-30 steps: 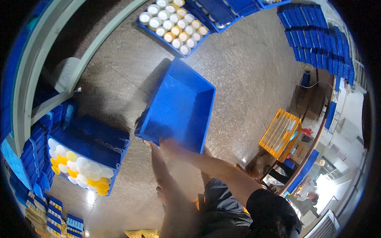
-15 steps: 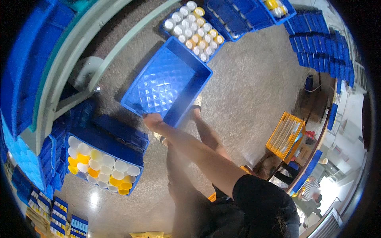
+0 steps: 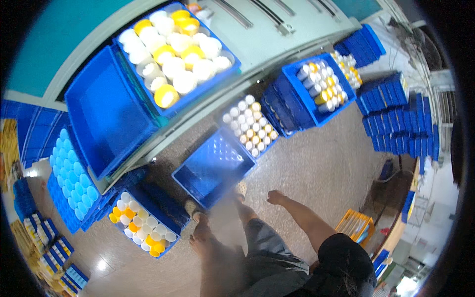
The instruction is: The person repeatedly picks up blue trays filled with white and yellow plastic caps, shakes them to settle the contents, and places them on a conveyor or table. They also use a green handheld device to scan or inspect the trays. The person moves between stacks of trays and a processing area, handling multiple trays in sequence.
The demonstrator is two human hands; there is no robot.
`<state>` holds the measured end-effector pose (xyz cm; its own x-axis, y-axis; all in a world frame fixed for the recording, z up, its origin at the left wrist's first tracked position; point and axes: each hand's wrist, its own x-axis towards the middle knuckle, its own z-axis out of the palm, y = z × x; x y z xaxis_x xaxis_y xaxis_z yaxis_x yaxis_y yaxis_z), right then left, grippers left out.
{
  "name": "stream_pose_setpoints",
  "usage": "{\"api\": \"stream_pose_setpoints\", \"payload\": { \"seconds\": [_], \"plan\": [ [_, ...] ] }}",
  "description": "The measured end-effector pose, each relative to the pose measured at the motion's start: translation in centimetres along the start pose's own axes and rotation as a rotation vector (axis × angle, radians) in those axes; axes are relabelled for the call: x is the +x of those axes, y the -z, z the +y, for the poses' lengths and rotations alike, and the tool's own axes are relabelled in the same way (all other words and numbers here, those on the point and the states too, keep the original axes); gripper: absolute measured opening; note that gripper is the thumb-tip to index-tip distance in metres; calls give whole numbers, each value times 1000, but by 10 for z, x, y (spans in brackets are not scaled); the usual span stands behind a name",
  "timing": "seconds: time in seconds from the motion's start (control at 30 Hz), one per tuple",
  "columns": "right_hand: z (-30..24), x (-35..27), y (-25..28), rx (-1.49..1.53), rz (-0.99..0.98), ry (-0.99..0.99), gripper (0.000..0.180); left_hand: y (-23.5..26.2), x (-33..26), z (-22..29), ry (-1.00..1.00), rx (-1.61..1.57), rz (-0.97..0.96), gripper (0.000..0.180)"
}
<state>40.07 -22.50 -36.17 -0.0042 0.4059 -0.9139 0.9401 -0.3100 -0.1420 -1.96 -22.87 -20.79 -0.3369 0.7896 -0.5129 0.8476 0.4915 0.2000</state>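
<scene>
- Grey speckled floor is under me, and one pale green bench runs from ten to one o'clock.
- Between my shoes and this bench lies the empty, rectangular blue plastic crate, open side upward. It is on the floor, at ten o'clock from my right hand.
- My right hand is well apart from the crate; its fingers look curled together, with nothing visible inside.
- My left hand is low, near my leg, at half past six from the crate. It is blurred, so I cannot tell how its fingers stand.
- Cream-coloured shoes are very near to the crate's lower edge. If I step forward without looking, I think a toe can catch it and I can trip.
- At one o'clock, just beside it, is a shallow blue crate of white and amber round containers. If my crate is pushed that way, maybe it knocks them.
- At eight o'clock is a blue crate of white and yellow cups; a careless backward turn could, in my judgement, spill some.
</scene>
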Motion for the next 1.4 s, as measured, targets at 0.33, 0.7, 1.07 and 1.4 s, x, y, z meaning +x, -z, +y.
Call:
{"api": "stream_pose_setpoints", "payload": {
  "seconds": [0.33, 0.7, 1.07, 1.4],
  "plan": [
    [-255, -118, 453, 595, 898, 956, 22, 264, 201, 280, -643, -615, 628, 26],
    [-352, 34, 643, -113, 885, 459, 81, 301, 388, 465, -370, -185, 50, 93],
    [-369, -133, 627, 121, 1165, 578, 71, 378, 292, 439, -730, -535, 326, 69],
    [-260, -328, 420, 217, 1221, 425, 62, 311, 36, 360, -797, -560, 182, 78]
  ]
}}
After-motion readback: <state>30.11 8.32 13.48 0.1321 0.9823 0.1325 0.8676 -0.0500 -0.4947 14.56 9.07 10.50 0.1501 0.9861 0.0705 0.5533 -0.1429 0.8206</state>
